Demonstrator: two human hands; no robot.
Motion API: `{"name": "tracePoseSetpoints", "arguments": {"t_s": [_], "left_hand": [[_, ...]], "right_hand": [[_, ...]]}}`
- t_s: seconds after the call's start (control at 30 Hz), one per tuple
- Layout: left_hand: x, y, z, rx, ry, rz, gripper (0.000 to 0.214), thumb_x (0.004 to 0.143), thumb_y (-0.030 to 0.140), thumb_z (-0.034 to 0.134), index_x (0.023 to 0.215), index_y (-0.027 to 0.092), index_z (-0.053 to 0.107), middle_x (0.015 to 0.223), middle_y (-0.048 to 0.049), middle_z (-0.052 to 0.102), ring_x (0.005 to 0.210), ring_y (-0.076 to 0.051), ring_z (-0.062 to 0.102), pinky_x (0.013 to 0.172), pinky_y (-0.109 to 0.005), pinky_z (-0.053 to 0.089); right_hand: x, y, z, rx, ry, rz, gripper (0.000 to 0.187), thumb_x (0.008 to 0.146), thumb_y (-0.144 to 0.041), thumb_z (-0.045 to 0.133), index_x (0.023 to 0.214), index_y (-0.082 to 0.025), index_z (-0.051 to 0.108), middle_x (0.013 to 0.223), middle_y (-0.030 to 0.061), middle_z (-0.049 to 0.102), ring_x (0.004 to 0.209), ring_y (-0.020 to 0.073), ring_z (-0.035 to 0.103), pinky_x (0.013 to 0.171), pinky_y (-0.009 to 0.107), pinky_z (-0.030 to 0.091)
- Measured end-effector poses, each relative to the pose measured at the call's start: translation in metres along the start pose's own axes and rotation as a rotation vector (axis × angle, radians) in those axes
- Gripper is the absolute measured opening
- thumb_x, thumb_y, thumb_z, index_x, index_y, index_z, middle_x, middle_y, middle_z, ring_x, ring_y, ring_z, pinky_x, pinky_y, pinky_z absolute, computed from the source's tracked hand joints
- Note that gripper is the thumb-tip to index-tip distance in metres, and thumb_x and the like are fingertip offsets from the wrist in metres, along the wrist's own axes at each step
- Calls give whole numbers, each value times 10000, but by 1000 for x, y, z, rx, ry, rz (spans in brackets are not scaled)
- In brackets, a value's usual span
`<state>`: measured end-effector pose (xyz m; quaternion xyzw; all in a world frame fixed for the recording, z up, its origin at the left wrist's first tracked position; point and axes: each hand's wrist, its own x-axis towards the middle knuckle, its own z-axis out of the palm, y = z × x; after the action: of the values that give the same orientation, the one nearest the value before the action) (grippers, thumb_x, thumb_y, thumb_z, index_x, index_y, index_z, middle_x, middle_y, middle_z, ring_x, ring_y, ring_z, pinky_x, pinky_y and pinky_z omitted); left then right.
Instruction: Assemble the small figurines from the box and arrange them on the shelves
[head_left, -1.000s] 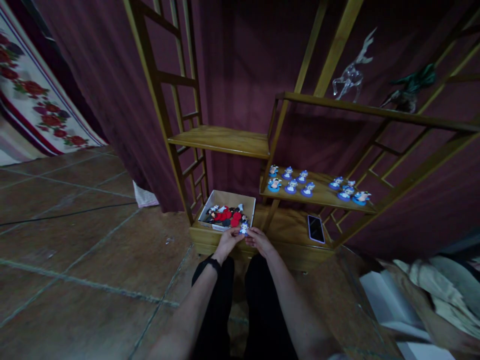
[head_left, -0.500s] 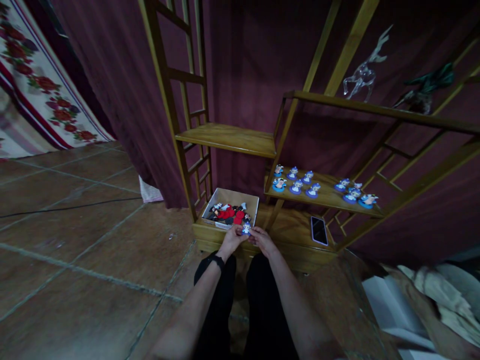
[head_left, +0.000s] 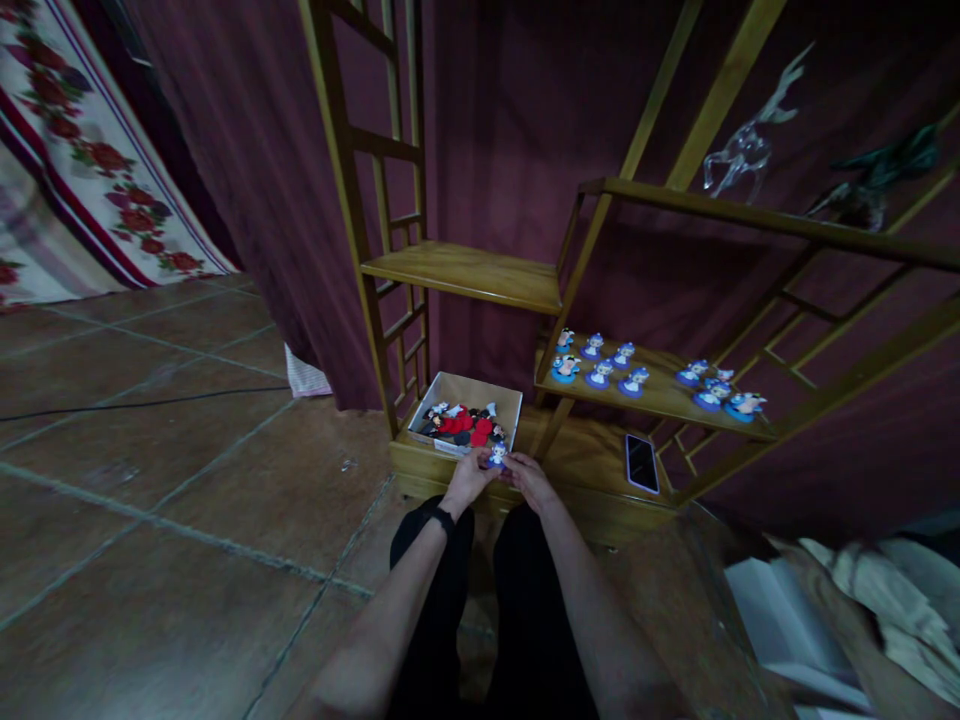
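Little has changed over the last second: my view has swung a touch toward nine o'clock, so the cabinet sits further toward three in my feed, but the figure point(head_left: 497, 456) is still up between both hands. I read that as handling unfinished, with this piece neither set down nor let go. The shelf figures point(head_left: 632, 381) keep the same two groups.

My left hand point(head_left: 471, 476) grips the figure by its nine o'clock side, fingertips pinched in; my right hand point(head_left: 531, 480) closes on it from three. Which finger bears the weight is too small for me to tell. The figure looks upright, facing me, just in front of the box's near right corner; whether it touches the box point(head_left: 481, 386) I can't say.

My forearms run in from seven and five o'clock, converging low over the knees, with the watch point(head_left: 444, 520) on the left wrist. Both wrists seem slightly bent inward, fingers pointing at each other.

From the figure, the box lies at eleven o'clock with a red and black heap point(head_left: 454, 425) inside, the shelf point(head_left: 661, 388) at two, and the phone point(head_left: 642, 464) at three.
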<state>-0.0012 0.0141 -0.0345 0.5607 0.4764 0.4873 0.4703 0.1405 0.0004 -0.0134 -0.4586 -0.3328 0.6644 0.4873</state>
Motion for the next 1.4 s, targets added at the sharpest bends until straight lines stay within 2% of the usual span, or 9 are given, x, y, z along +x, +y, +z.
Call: {"name": "tracePoseSetpoints", "arguments": {"t_s": [0.17,0.3,0.53,0.83,0.9,1.0,1.1,1.2,1.4], "left_hand": [[-5,7,0,58,-47,66,319,604,159,679,920,192,658,846,-42,677,731,-173,605,722,-300,461],[-10,11,0,179,-19,116,344,632,141,664,969,207,658,879,-61,673,788,-202,610,770,-314,448],[-22,20,1,313,-2,141,401,703,232,645,1102,233,609,1027,-90,639,919,-240,593,841,-309,396],[-34,31,5,348,21,162,321,759,250,598,1070,176,573,992,-131,619,924,-241,595,851,-292,385],[-36,34,6,496,-20,172,344,798,229,535,1135,158,522,1003,-139,610,942,-231,591,860,-296,389],[-36,40,6,901,-138,195,404,850,163,399,1253,133,394,1038,-140,594,933,-204,595,844,-306,408],[-36,45,7,1212,-222,258,470,840,91,353,1308,95,304,1038,-159,586,895,-192,605,802,-305,428],[-36,45,8,1333,-218,329,489,826,49,340,1313,64,296,1028,-178,583,894,-200,604,783,-314,436],[-37,39,10,1391,-179,444,469,825,39,358,1294,37,337,982,-181,591,876,-211,607,753,-332,441]], "right_hand": [[-4,-3,1,0,2,-22,295,567,-392,756,710,-194,589,744,12,664,687,140,621,688,271,495],[-6,-4,1,15,-2,-26,290,562,-376,760,700,-193,583,726,0,654,669,126,612,716,272,488],[-6,-2,0,6,8,-50,293,558,-398,753,692,-202,581,751,-12,649,699,126,600,723,265,481],[-1,0,-5,-1,22,-11,286,569,-394,748,722,-194,611,752,7,673,704,153,610,703,281,480],[-1,0,-5,5,32,-4,266,580,-381,742,726,-195,619,749,9,681,707,159,618,709,291,487],[0,-1,-5,26,29,-1,224,594,-344,735,724,-197,627,751,8,690,707,161,628,716,291,496],[0,-1,-5,39,33,5,175,615,-306,718,722,-201,628,741,2,692,690,156,630,705,284,501],[0,-2,-6,48,46,10,146,632,-283,697,734,-203,630,735,-6,691,673,148,626,678,274,501],[2,-1,-7,50,61,9,122,617,-253,665,709,-197,608,671,-25,671,624,138,609,624,259,483]]}}
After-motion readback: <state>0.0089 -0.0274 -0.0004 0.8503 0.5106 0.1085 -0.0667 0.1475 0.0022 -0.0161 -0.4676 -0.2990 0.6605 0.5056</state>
